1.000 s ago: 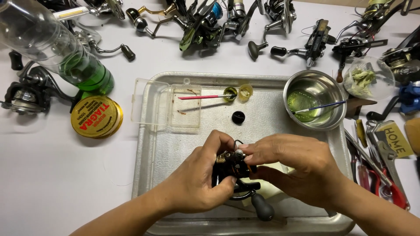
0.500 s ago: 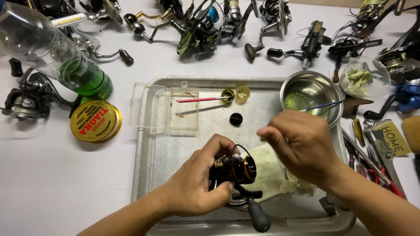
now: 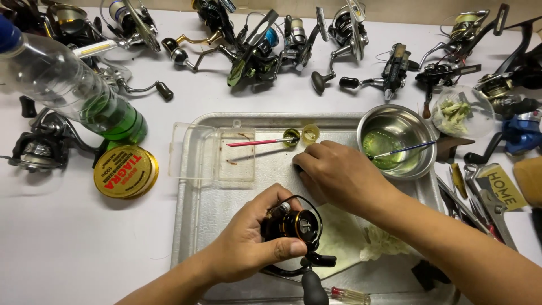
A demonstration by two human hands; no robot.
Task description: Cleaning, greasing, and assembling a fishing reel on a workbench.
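My left hand (image 3: 248, 248) grips a black and gold spinning reel (image 3: 296, 223) over the near part of a metal tray (image 3: 192, 226); the reel's handle knob (image 3: 313, 285) hangs down toward me. My right hand (image 3: 339, 175) reaches across the tray, fingers curled down onto its floor just below two small yellow cups (image 3: 309, 133). The fingertips cover that spot, so whatever is under them is hidden. A pale green cloth (image 3: 350, 237) lies under my right forearm.
On the tray: a clear plastic lid (image 3: 197, 152), a red-handled brush (image 3: 254, 142), and a steel bowl (image 3: 367, 121) of green liquid holding a blue brush (image 3: 406, 149). A bottle (image 3: 73, 93) and yellow tin (image 3: 125, 171) sit left, several reels (image 3: 259, 45) behind, hand tools (image 3: 480, 203) right.
My right hand left the reel, lifted, then moved up the tray and came down on the spot where a small black cap lay. The left hand kept hold of the reel.
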